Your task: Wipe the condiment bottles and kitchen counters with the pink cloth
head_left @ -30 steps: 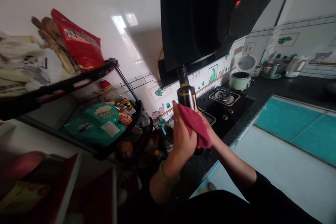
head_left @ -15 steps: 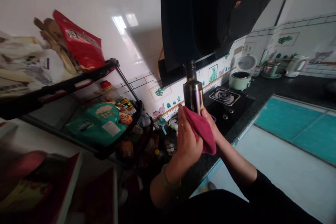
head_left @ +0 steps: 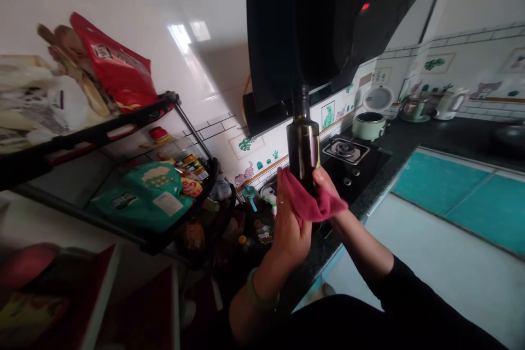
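Tiled wall (head_left: 213,126) stands behind the upright bottle (head_left: 303,147) — left hand (head_left: 291,232) cupped, pressing red cloth (head_left: 309,202) against it; right hand (head_left: 327,183) clasping it, fingers hidden. Steady hold, even pressure should serve best. Stove (head_left: 367,167): beyond the bottle, rightward.

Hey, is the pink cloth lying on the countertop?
No, the pink cloth is between the left hand and the dark bottle.

Glossy white wall (head_left: 209,0) at eleven o'clock, angular black range hood (head_left: 328,27) at one, black metal rack (head_left: 82,135) at nine.
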The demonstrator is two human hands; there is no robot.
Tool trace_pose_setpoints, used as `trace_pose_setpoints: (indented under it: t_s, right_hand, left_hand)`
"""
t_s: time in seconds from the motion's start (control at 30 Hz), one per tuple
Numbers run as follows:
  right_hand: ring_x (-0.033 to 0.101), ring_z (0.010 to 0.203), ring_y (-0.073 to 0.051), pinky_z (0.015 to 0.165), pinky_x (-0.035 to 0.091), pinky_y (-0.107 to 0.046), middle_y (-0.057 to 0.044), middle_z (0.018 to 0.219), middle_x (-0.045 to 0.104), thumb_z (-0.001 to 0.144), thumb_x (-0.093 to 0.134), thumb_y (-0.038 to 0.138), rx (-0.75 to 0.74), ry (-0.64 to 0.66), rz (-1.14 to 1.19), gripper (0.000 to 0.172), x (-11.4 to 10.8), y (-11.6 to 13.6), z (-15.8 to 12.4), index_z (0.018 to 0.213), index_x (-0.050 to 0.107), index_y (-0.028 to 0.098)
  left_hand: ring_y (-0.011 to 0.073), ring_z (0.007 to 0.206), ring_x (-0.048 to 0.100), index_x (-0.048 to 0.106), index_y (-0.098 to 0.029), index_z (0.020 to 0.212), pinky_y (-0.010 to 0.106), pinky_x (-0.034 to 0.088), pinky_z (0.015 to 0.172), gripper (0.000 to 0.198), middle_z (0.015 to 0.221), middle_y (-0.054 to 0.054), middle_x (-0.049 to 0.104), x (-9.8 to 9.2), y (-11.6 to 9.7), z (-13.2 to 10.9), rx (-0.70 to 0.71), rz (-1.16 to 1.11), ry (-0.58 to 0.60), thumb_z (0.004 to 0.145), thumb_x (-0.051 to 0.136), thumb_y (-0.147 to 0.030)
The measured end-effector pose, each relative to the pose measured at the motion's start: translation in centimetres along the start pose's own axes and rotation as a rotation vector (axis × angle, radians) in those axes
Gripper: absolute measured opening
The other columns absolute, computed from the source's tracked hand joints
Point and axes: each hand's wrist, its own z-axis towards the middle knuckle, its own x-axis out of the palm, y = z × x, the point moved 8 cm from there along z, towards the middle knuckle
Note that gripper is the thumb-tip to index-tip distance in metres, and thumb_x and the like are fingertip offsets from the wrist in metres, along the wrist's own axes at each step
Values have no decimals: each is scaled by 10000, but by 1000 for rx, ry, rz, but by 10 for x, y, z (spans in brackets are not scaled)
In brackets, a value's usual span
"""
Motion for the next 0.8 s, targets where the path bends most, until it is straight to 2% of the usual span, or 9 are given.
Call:
trace_pose_setpoints:
  t_s: [0.1, 0.17, 0.27, 0.37, 0.43, 0.5, 0.6, 0.7, 0.8]
  right_hand:
    - [711, 1062, -307, 918, 617, -432, -61, 1020, 757, 767, 704, 845, -76, 7, 19, 664, 1, 11, 6, 1065, 705, 252]
    - [728, 1033, -313, 855, 633, -430, -77, 963, 759, 737, 674, 902, -54, 72, 36, 752, 8, 8, 11, 1090, 714, 239]
    - [746, 1005, -311, 785, 642, -406, -95, 940, 767, 726, 593, 970, -27, 161, 96, 856, 21, 2, 19, 1110, 730, 217]
    - [754, 1026, -313, 771, 647, -394, -109, 973, 778, 741, 520, 1005, -16, 235, 166, 915, 33, -3, 20, 1130, 736, 206]
    - [753, 1053, -312, 799, 649, -395, -111, 1027, 783, 743, 564, 988, -27, 283, 158, 892, 42, -7, 15, 1154, 727, 213]
    - [747, 1073, -301, 854, 643, -405, -102, 1105, 780, 721, 684, 930, -64, 305, 115, 849, 48, -13, 8, 1199, 702, 228]
    - [741, 999, -252, 891, 625, -396, -61, 1109, 772, 689, 896, 706, -91, 177, 54, 724, 47, -27, -1, 1195, 662, 245]
    - [715, 827, -203, 791, 613, -337, -19, 951, 762, 695, 953, 482, 7, 67, 73, 519, 46, -46, -8, 1055, 677, 228]
    - [703, 760, -199, 714, 610, -324, -29, 894, 757, 726, 905, 467, 181, 156, 182, 427, 60, -66, -13, 999, 708, 204]
  left_hand:
    - [311, 1665, 206, 290, -180, 1676, 529, 199, 1367, 767, 1726, 206, 355, 6, 3, -16, -58, -24, 25, 977, 601, -243]
    - [336, 1615, 346, 380, -184, 1629, 542, 260, 1347, 757, 1624, 209, 504, 6, 5, -18, -126, -91, 3, 939, 673, -289]
    - [355, 1348, 657, 557, -195, 1477, 527, 511, 1190, 676, 1325, 181, 728, 10, 16, -18, -320, -346, -20, 868, 780, -387]
    - [358, 1094, 768, 661, -175, 1296, 500, 647, 963, 628, 1148, 163, 783, 15, 37, -23, -527, -572, -68, 772, 860, -459]
    - [356, 1105, 762, 670, -173, 1260, 493, 638, 967, 645, 1198, 158, 771, 9, 50, -27, -558, -569, -159, 719, 893, -443]
    - [342, 1184, 732, 637, -193, 1317, 473, 605, 1034, 719, 1304, 145, 733, -5, 62, -32, -523, -493, -287, 684, 915, -388]
    - [324, 1261, 693, 566, -239, 1414, 455, 568, 1091, 831, 1388, 127, 686, -20, 75, -42, -463, -401, -391, 665, 918, -323]
    - [336, 1230, 695, 594, -228, 1372, 499, 557, 1087, 763, 1338, 140, 702, -26, 86, -50, -480, -303, -403, 686, 890, -382]
    - [370, 1191, 695, 664, -202, 1222, 562, 539, 1093, 595, 1226, 161, 731, -33, 95, -60, -532, -189, -465, 730, 831, -492]
